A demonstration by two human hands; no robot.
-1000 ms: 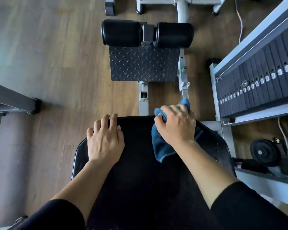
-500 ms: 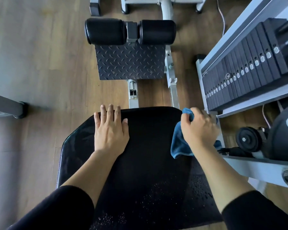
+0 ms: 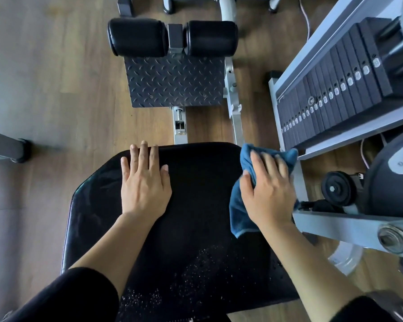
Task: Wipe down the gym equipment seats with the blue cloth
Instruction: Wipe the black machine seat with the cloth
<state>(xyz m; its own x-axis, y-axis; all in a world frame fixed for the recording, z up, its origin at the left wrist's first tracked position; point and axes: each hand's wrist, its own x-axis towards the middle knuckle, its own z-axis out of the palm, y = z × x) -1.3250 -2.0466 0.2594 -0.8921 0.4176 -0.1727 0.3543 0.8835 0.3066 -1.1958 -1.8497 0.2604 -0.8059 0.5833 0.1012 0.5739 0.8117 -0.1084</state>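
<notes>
Cloth (image 3: 239, 205) is blue and bunched up at the far right edge of the black seat (image 3: 200, 205), with one end sticking out to the right. Your right hand (image 3: 269, 194) holds it there, fingers a little spread and curled over the top, thumb pressed into its left side. Your left hand (image 3: 144, 184) lies flat on the far left part of the seat, fingers straight and close together, tips at the far edge. Small wet drops (image 3: 196, 270) sit on the near part of the seat. Weights (image 3: 335, 89) stand to the right.
</notes>
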